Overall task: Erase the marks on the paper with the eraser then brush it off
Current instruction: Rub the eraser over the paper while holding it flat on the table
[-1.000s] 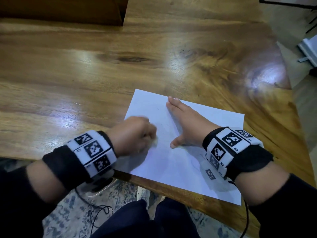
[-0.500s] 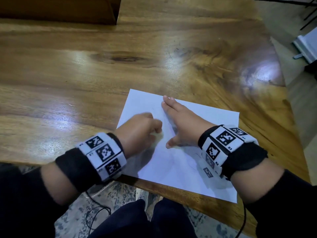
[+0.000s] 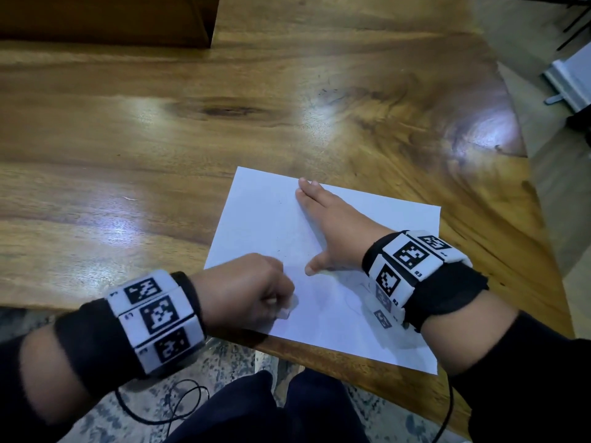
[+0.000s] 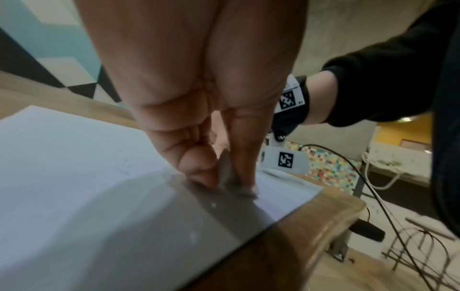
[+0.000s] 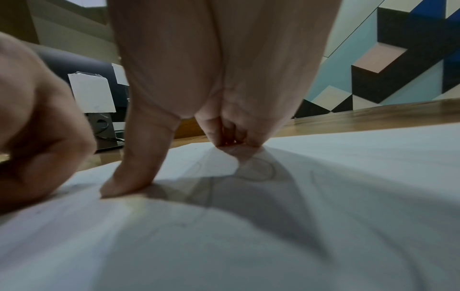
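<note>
Two hands on the paper (image 3: 262, 225), which lies flat at the near edge of the wooden desk (image 3: 160, 155). Left hand (image 3: 243, 290) is fisted, fingers (image 4: 196, 163) clamped on a small pale eraser (image 4: 227, 173) pressed to the sheet's near-left part. Right hand (image 3: 332, 225) lies flat on the sheet, fingers straight and together, thumb splayed, pinning it. Faint pencil loops (image 5: 256, 169) show beside the right palm. Tagged bands on both wrists.

head view looking down, wrist views low and close, all sharing paper (image 3: 265, 219)
</note>
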A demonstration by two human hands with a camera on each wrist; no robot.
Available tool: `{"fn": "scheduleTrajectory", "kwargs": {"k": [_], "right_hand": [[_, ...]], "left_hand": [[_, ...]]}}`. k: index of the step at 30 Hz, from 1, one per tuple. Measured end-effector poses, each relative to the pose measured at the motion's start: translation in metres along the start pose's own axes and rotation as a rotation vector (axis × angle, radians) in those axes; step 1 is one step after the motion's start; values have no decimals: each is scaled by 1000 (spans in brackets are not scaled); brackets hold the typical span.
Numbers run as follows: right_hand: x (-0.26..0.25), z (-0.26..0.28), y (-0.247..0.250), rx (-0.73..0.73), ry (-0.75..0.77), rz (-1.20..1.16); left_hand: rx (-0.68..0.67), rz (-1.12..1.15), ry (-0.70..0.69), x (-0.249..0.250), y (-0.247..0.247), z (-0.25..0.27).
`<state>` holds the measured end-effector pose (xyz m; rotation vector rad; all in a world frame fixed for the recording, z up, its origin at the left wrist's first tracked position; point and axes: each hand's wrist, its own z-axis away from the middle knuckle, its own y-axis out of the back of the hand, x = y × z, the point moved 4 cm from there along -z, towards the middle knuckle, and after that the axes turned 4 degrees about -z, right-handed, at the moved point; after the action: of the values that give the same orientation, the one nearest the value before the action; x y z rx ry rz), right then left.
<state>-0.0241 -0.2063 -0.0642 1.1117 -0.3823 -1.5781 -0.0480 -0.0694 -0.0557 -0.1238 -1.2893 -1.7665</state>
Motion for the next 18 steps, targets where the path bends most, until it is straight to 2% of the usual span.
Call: {"fn": "scheduleTrajectory", "kwargs": {"k": [1,2,5,7,8,10,12,14,17,18], "right_hand": [[0,0,0,-2,-1,-4],[0,0,0,-3,-1,-10],[-1,0,0,-5,-1,-20],[-1,0,1,-7,-3,-20],[-1,0,1,-8,-3,-16],[-1,1,1,-8,-1,-2],[-1,2,1,-3,0,-1],[-2,2,1,-2,1,-9],[-2,1,0,-5,-2,-13],[-1,0,1,-4,-2,-11]], "left_hand": [[-37,9,11,0,1,-1],[-11,-3,40,-1,7,-6],[259,-98,161,-9,31,-26],[345,-77,169,-11,31,-24],[299,-63,127,-9,25,-18],[97,-42,47,-4,10,-5],[-26,-10,51,-5,6,-2],[64,-43,86,-9,17,-11],[325,-81,197,-15,30,-20],[346,-67,202,-15,28,-17]]}}
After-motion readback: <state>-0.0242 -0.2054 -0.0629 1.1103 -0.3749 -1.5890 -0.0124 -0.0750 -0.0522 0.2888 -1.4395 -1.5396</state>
